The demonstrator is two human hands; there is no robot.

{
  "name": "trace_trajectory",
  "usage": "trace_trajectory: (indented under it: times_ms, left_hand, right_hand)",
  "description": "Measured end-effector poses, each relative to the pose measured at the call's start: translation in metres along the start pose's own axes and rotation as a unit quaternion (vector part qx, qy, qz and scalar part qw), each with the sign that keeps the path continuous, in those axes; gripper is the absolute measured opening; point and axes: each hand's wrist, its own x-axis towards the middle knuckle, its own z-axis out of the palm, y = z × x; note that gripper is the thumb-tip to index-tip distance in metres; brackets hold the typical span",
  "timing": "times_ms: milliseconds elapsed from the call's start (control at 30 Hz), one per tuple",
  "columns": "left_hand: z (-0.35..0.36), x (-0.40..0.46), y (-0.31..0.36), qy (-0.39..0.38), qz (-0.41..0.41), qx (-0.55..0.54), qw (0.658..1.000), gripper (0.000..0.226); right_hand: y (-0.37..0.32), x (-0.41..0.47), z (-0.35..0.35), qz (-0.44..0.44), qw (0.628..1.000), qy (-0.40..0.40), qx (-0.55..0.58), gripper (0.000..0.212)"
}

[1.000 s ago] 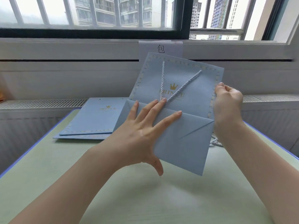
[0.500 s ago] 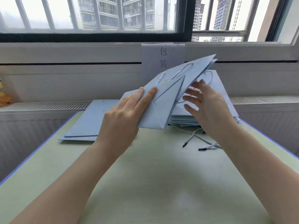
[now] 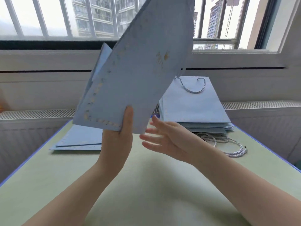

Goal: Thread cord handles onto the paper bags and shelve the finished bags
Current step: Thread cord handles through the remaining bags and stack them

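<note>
head view: left hand [image 3: 119, 141] pinches the bottom edge of a flat light-blue paper bag [image 3: 140, 70], raised tilted above the table [image 3: 146, 193], thumb on its front. right hand [image 3: 164, 142] just below the bag, fingers spread, holding nothing. stack of corded bags [image 3: 193, 110] at right, loose cords [image 3: 228, 144] beside it; flat bags [image 3: 78, 139] at left.

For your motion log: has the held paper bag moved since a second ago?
Yes. The paper bag in the left hand has risen from table level, now crossing the window.
</note>
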Motion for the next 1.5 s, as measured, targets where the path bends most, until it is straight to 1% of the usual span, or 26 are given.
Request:
trace_trajectory:
  times_ms: [33,100,167,233,267,333,433,467,533,567,633,700,733,800,900,1000,1033,1067,1100,1167,1200,1233,1333,1400,1467,1500]
  left_hand:
    - [-0.001,0.001,0.000,-0.005,-0.021,-0.016,1.000,0.045]
    - [-0.002,0.002,0.003,-0.034,-0.058,-0.041,0.997,0.050]
    - [-0.001,0.002,0.005,-0.071,-0.098,-0.078,0.989,0.040]
    - [-0.002,0.005,0.004,-0.091,-0.147,-0.147,0.974,0.032]
    - [-0.004,0.007,0.004,-0.090,-0.153,-0.168,0.970,0.031]
    - [-0.009,0.014,0.004,-0.058,-0.170,-0.182,0.967,0.025]
    - [-0.015,0.021,0.001,-0.015,-0.244,-0.211,0.947,0.011]
    - [-0.015,0.022,-0.003,-0.010,-0.272,-0.229,0.935,0.011]
    - [-0.015,0.023,-0.007,-0.004,-0.320,-0.271,0.908,0.014]
    - [-0.015,0.022,-0.010,-0.007,-0.336,-0.285,0.897,0.018]
    - [-0.014,0.021,-0.015,-0.019,-0.361,-0.304,0.882,0.028]
    - [-0.013,0.020,-0.017,-0.042,-0.376,-0.313,0.871,0.033]
    - [-0.013,0.019,-0.018,-0.060,-0.378,-0.308,0.871,0.035]
    - [-0.014,0.019,-0.019,-0.100,-0.369,-0.257,0.888,0.039]
    - [-0.013,0.018,-0.017,-0.134,-0.334,-0.122,0.925,0.039]
    - [-0.016,0.019,-0.020,-0.131,-0.252,0.060,0.957,0.017]
    - [-0.018,0.020,-0.022,-0.128,-0.216,0.142,0.957,0.016]
    - [-0.020,0.021,-0.025,-0.131,-0.187,0.235,0.945,0.021]
    - [-0.024,0.021,-0.028,-0.147,-0.160,0.342,0.914,0.029]
    - [-0.030,0.021,-0.034,-0.199,-0.112,0.537,0.812,0.041]
    - [-0.033,0.022,-0.036,-0.228,-0.109,0.595,0.763,0.044]
    - [-0.035,0.022,-0.038,-0.253,-0.126,0.622,0.730,0.046]
    - [-0.037,0.020,-0.042,-0.308,-0.192,0.635,0.682,0.046]
    - [-0.037,0.018,-0.045,-0.330,-0.191,0.648,0.660,0.045]
    - [-0.038,0.017,-0.045,-0.330,-0.185,0.652,0.657,0.044]
    - [-0.038,0.017,-0.045,-0.331,-0.180,0.655,0.655,0.045]
  right_hand:
    - [-0.001,0.001,-0.004,0.004,1.000,0.004,-0.013,0.031]
    - [-0.002,0.002,-0.012,0.000,1.000,0.012,-0.011,0.026]
    - [-0.003,0.003,-0.014,-0.027,0.999,0.016,0.043,0.029]
    - [-0.005,0.004,-0.014,-0.070,0.990,0.040,0.118,0.026]
    - [-0.006,0.004,-0.015,-0.092,0.984,0.065,0.135,0.024]
    - [-0.009,0.005,-0.017,-0.130,0.974,0.122,0.138,0.023]
    - [-0.015,0.007,-0.019,-0.159,0.953,0.195,0.165,0.017]
    - [-0.016,0.007,-0.018,-0.160,0.945,0.200,0.204,0.019]
    - [-0.016,0.004,-0.014,-0.154,0.936,0.168,0.270,0.027]
    - [-0.014,0.003,-0.011,-0.143,0.944,0.139,0.261,0.029]
    - [-0.006,0.000,-0.005,-0.110,0.979,0.085,0.152,0.020]
    - [0.003,0.001,0.001,-0.081,0.992,0.078,0.064,0.009]
    - [0.005,0.001,0.004,-0.079,0.991,0.089,0.063,0.008]
    - [0.003,0.001,0.007,-0.096,0.983,0.116,0.106,0.011]
    - [-0.008,0.002,0.001,-0.134,0.961,0.185,0.159,0.013]
    - [-0.018,0.000,-0.011,-0.175,0.939,0.263,0.133,0.007]
    - [-0.022,0.000,-0.017,-0.189,0.930,0.289,0.123,0.009]
    - [-0.026,-0.001,-0.022,-0.199,0.922,0.310,0.117,0.010]
    - [-0.031,-0.001,-0.028,-0.202,0.916,0.327,0.118,0.009]
    - [-0.040,-0.002,-0.038,-0.185,0.915,0.339,0.116,0.003]
    - [-0.042,-0.001,-0.043,-0.168,0.918,0.340,0.114,0.004]
    - [-0.043,-0.001,-0.047,-0.154,0.922,0.336,0.117,0.005]
    - [-0.040,0.003,-0.056,-0.139,0.920,0.330,0.157,0.027]
    - [-0.037,0.003,-0.059,-0.153,0.916,0.339,0.152,0.024]
    - [-0.036,0.005,-0.062,-0.169,0.909,0.352,0.144,0.012]
    - [-0.036,0.005,-0.063,-0.168,0.905,0.362,0.149,0.017]
